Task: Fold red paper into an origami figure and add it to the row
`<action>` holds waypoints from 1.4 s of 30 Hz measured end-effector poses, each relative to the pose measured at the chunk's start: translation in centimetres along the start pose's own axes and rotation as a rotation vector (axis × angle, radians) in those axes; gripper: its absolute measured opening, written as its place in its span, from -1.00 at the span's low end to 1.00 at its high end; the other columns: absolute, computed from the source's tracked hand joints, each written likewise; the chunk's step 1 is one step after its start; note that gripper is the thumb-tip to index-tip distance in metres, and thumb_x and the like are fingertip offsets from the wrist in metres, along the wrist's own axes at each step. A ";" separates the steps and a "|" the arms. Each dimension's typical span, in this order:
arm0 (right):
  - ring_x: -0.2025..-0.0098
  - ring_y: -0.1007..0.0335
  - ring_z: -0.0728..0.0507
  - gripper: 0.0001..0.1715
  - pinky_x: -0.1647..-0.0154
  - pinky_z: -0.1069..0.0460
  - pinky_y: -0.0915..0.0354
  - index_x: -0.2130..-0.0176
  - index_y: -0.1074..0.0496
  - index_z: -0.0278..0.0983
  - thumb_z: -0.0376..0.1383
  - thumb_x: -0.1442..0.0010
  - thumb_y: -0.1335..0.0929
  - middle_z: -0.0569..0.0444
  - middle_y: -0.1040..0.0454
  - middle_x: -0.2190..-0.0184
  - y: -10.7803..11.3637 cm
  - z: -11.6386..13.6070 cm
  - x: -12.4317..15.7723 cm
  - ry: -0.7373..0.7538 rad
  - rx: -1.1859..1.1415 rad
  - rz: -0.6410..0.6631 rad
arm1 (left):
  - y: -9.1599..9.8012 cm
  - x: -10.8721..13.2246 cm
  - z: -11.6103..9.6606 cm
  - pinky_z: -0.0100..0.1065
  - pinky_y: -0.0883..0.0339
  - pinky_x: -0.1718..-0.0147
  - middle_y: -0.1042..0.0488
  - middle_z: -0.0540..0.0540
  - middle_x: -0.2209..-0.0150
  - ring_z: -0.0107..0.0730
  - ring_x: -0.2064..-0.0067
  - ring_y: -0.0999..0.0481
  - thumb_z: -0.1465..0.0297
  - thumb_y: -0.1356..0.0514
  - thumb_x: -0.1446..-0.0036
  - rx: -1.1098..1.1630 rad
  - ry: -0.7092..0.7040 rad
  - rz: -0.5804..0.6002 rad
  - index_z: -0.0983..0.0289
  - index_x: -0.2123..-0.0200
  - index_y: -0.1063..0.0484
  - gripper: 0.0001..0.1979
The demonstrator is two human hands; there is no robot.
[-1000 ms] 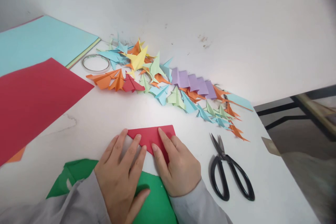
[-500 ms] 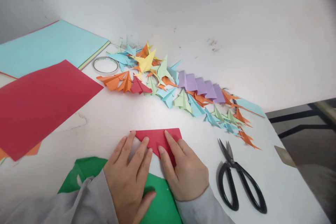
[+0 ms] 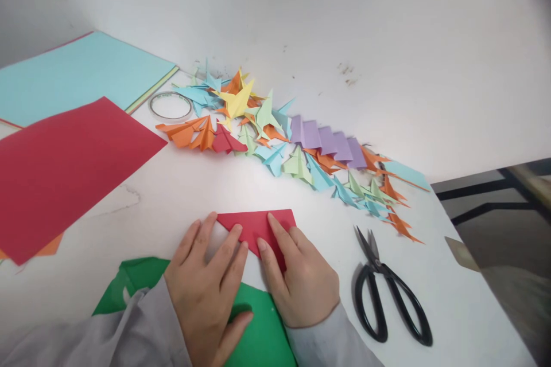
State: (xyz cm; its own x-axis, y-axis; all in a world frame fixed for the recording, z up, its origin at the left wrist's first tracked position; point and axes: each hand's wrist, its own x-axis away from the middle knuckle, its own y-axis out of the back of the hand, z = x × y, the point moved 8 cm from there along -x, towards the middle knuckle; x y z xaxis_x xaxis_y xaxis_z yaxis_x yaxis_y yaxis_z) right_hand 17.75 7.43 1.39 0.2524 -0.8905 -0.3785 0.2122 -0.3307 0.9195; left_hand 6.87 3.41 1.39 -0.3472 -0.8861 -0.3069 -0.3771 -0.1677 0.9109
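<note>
A folded piece of red paper (image 3: 256,223) lies flat on the white table in front of me, its long straight edge away from me. My left hand (image 3: 210,289) is open over its left part, fingers spread, with some fingertips on or beside the paper. On the right part rests my right hand (image 3: 297,275), its thumb and index finger stretched apart and pressing the paper down. The other right fingers are curled and partly hidden. Beneath both hands and wrists is a green sheet (image 3: 262,332), partly covered.
Black-handled scissors (image 3: 379,287) lie slightly open at the right. Several folded paper pieces (image 3: 236,100) and a pleated purple strip (image 3: 327,140) line the wall. A tape roll (image 3: 171,106), a large red sheet (image 3: 77,166) and a blue-topped paper stack (image 3: 90,74) lie at the left.
My left hand has shifted slightly left, its fingertip moving off the paper's left corner. The right hand stays on the paper. The whole view has shifted a little.
</note>
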 end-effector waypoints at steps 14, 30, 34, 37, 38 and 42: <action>0.38 -0.41 -0.09 -0.52 0.54 0.10 -0.23 -0.02 -0.35 -0.31 -0.13 -0.20 -0.19 -0.02 -0.45 0.38 0.0 0.0 0.0 -0.002 -0.004 0.008 | 0.7 -0.4 0.3 0.29 0.18 -0.05 -0.32 0.11 -0.09 0.28 -0.16 -0.08 0.30 -0.12 0.06 -0.023 0.023 0.032 0.22 -0.01 -0.34 -0.50; 0.40 -0.40 -0.07 -0.52 0.54 0.10 -0.21 -0.01 -0.36 -0.32 -0.14 -0.20 -0.18 -0.01 -0.45 0.39 0.0 0.0 0.0 -0.012 -0.002 0.007 | 0.0 -0.2 0.2 0.11 0.04 -0.07 -0.25 0.14 -0.14 0.17 -0.19 -0.04 0.19 -0.11 0.03 -0.029 -0.003 0.066 0.27 -0.03 -0.32 -0.47; 0.37 -0.41 -0.08 -0.53 0.51 0.09 -0.23 0.00 -0.36 -0.32 -0.14 -0.20 -0.18 -0.02 -0.46 0.37 0.1 0.0 -0.1 -0.017 -0.014 0.000 | 0.0 -0.3 0.2 0.11 0.01 -0.05 -0.26 0.13 -0.14 0.20 -0.18 -0.05 0.17 -0.10 0.03 -0.028 0.000 0.076 0.27 -0.02 -0.33 -0.47; 0.36 -0.41 -0.08 -0.53 0.50 0.09 -0.25 0.00 -0.37 -0.32 -0.14 -0.20 -0.19 -0.02 -0.46 0.37 0.2 0.0 -0.1 -0.018 -0.015 -0.007 | 0.1 -0.4 0.2 0.10 -0.01 -0.04 -0.28 0.12 -0.13 0.20 -0.17 -0.07 0.17 -0.09 0.02 -0.037 -0.006 0.074 0.27 -0.02 -0.34 -0.47; 0.36 -0.41 -0.08 -0.53 0.50 0.10 -0.25 0.00 -0.37 -0.31 -0.14 -0.20 -0.19 -0.02 -0.46 0.37 0.2 0.0 -0.1 -0.018 -0.011 -0.007 | 0.2 -0.4 0.2 0.09 -0.01 -0.03 -0.28 0.12 -0.12 0.20 -0.17 -0.07 0.17 -0.09 0.02 -0.041 -0.008 0.073 0.27 -0.02 -0.34 -0.48; 0.37 -0.41 -0.08 -0.52 0.51 0.09 -0.24 0.00 -0.37 -0.31 -0.13 -0.20 -0.18 -0.02 -0.46 0.36 0.1 0.0 -0.1 -0.029 0.002 0.008 | 0.2 -0.5 0.2 0.10 -0.02 -0.03 -0.27 0.12 -0.13 0.20 -0.17 -0.07 0.19 -0.08 0.02 -0.049 -0.017 0.070 0.27 -0.02 -0.35 -0.48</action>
State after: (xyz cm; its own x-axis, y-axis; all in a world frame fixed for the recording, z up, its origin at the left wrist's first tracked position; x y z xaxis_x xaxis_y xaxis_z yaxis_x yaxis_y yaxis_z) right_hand 17.77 7.49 1.53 0.2267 -0.9019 -0.3677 0.2088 -0.3238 0.9228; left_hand 6.82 3.85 1.67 -0.3860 -0.8891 -0.2459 -0.3089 -0.1267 0.9426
